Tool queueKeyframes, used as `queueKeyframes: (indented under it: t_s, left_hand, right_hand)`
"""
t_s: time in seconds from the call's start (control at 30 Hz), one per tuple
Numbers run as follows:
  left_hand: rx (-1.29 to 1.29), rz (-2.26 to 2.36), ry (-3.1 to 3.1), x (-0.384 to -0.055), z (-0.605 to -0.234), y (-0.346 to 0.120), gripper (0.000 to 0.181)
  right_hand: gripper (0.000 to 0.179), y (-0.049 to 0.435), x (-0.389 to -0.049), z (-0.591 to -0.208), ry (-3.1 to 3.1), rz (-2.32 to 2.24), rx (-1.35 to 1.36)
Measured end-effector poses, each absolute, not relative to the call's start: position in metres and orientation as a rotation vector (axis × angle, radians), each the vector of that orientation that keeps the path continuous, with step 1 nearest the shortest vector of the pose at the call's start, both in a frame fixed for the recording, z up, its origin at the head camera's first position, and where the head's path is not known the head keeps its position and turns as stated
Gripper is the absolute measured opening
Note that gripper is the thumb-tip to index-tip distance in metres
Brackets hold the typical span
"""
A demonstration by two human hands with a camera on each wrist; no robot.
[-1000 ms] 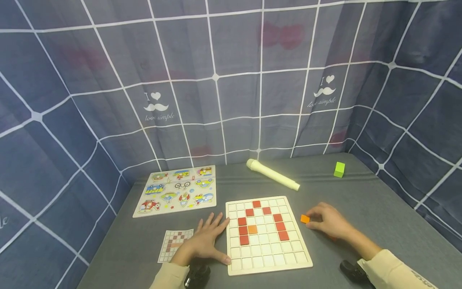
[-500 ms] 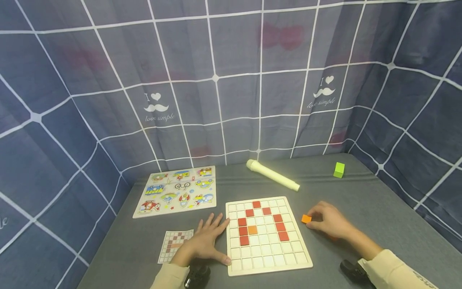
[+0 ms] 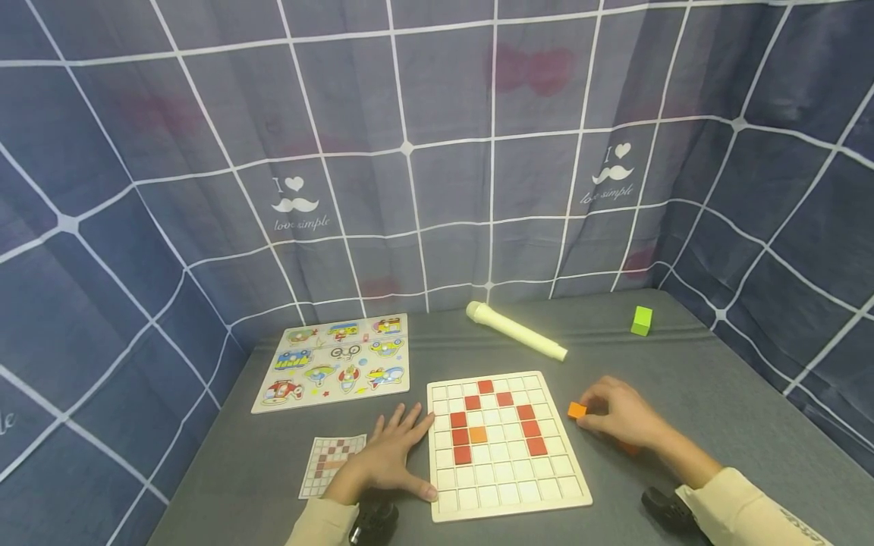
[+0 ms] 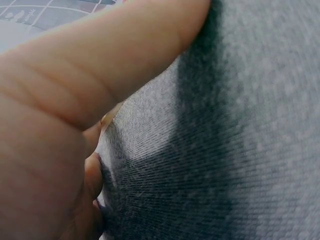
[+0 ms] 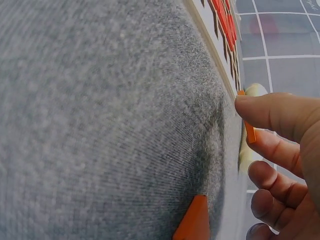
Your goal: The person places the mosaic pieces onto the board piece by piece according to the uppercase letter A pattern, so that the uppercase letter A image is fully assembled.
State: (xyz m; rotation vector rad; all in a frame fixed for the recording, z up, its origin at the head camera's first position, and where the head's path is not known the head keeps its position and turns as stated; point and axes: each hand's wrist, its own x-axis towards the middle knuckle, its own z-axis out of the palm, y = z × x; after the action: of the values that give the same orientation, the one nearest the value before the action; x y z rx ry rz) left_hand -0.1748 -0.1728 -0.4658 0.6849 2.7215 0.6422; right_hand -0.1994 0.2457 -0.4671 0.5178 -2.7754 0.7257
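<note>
A wooden grid board [image 3: 505, 497] lies mid-table, with red tiles [image 3: 531, 428] and one orange tile [image 3: 478, 434] in its squares. My left hand [image 3: 388, 459] lies spread on the table, thumb and fingertips at the board's left edge. To the right of the board, my right hand [image 3: 617, 413] pinches an orange tile [image 5: 250, 125] between thumb and index finger, just off the board's edge. Another orange piece [image 5: 194, 222] lies on the cloth under that hand, mostly hidden in the head view. A printed pattern card [image 3: 321, 462] sits partly beneath the left wrist.
A vehicle puzzle board [image 3: 334, 362] is at the back left. Behind the grid board lies a pale yellow microphone-shaped stick [image 3: 517, 331]. A green cube [image 3: 642, 321] stands at the back right. Tile-patterned curtains [image 3: 451, 189] enclose the table.
The right hand has shifted very slightly, with the orange tile still in its pinch. More of the orange piece under it shows. The left hand and the board have stayed put.
</note>
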Motion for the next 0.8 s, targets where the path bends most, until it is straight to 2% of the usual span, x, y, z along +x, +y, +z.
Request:
queueKeyframes:
  t_s: [0.33,0.8]
  left_hand:
    - [0.683,0.65,2.718,-0.175,-0.465,-0.172,0.121]
    - [0.684,0.644,2.717,-0.175,-0.465,-0.173,0.12]
  right_hand:
    - [0.025,0.242,-0.201,-0.467,-2.755,0.737,0.526]
    - [0.021,0.202,-0.212,-0.469,-2.649,0.784,0.846]
